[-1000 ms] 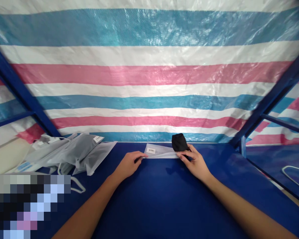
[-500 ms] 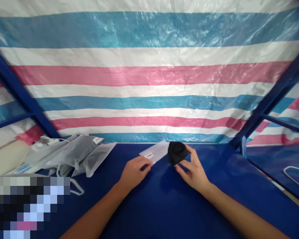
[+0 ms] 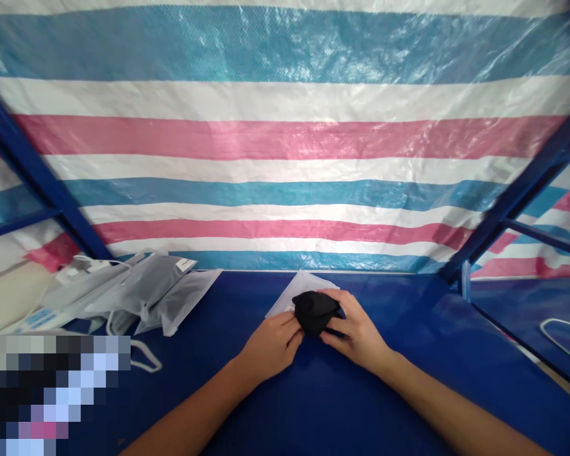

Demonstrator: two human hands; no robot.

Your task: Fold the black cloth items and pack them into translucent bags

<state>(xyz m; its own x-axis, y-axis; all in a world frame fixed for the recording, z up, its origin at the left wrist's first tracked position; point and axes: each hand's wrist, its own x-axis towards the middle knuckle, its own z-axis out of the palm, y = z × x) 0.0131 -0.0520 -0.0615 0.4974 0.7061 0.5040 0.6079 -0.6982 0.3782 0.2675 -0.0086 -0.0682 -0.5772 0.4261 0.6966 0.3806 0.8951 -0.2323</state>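
A rolled bundle of black cloth (image 3: pixel 316 311) is in the grip of my right hand (image 3: pixel 363 332), whose thumb and fingers close on its right side. Behind and partly under the bundle lies a frosted plastic bag (image 3: pixel 292 288), flat on the blue tabletop (image 3: pixel 313 405). My left hand (image 3: pixel 274 342) is pinched at the near left edge of that bag, its fingertips against the cloth. The bundle covers the bag's near end and most of its white label, so whether any cloth is inside the bag cannot be seen.
Filled frosted bags (image 3: pixel 156 288) with dark contents are piled at the left back. A white hanger (image 3: pixel 147 356) pokes out below them, and another hanger (image 3: pixel 563 339) is beyond the right rail. Blue metal posts (image 3: pixel 517 190) and a striped plastic sheet (image 3: pixel 285 139) enclose the table.
My right hand has carried the black bundle left and nearer, over the bag's near end. My left hand has moved slightly right and nearer, and the bag has turned a little.
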